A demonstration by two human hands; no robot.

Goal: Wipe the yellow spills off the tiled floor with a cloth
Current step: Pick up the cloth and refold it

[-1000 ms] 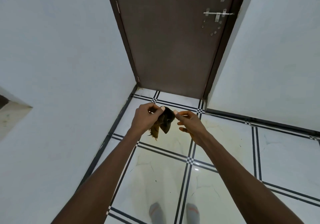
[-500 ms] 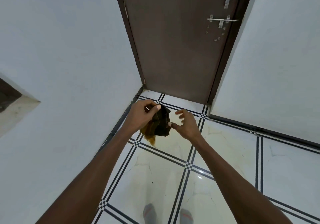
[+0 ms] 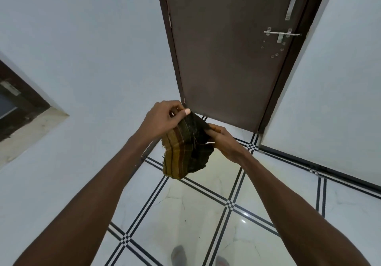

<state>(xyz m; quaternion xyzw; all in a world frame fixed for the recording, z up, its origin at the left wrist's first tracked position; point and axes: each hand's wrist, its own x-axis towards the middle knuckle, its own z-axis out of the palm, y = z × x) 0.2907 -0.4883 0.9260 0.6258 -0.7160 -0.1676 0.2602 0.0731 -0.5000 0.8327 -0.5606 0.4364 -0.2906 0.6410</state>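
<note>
A dark checked cloth [image 3: 186,152] with a yellow-stained side hangs in the air in front of me, well above the floor. My left hand [image 3: 162,119] pinches its upper left corner between thumb and fingers. My right hand [image 3: 223,142] grips its right edge. Under and just right of the cloth the white tiled floor [image 3: 185,210] carries a faint yellowish smear [image 3: 223,162]. Part of that tile is hidden behind the cloth.
A brown door [image 3: 224,55], closed, with a metal latch [image 3: 281,35] stands straight ahead. White walls close in on the left and right. A dark window recess [image 3: 18,109] sits in the left wall. My feet [image 3: 179,255] show at the bottom edge.
My right hand has closed onto the cloth's right edge. The cloth has been spread out wider between both hands, showing its yellow-stained side. Both hands came nearer the camera.
</note>
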